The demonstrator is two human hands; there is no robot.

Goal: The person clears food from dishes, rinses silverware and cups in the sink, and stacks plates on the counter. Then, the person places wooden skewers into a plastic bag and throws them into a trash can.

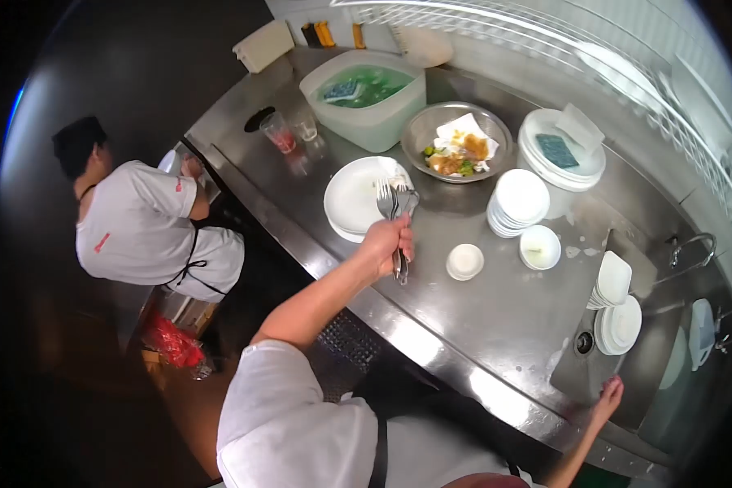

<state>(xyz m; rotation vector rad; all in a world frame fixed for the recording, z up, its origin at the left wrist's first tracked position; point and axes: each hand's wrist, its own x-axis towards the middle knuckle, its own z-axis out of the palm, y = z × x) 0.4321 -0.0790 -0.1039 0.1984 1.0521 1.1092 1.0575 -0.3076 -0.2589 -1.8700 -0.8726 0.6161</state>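
Left hand closed round a bunch of cutlery, at least one fork in it. Cutlery heads point away, above the near right part of the white plates on the counter; scraps of food at the upper plate's far right edge.

Right hand: fingers loosely curled, by the near edge of the sink. Cannot tell whether it grips anything.

Containers. Far left: translucent tub, green, bubbly liquid inside, blue sponge at its left. Left of the tub: clear tumbler, red contents low down; clear glass just beside it. Right of the tub: metal bowl with white paper, brown food and broccoli.

Further right: stack of white bowls; nearer, small white bowl with pale residue; left of that, shallow dish. Far right: plate stack bearing a dark scouring pad. Sink side: stacked white dishes.
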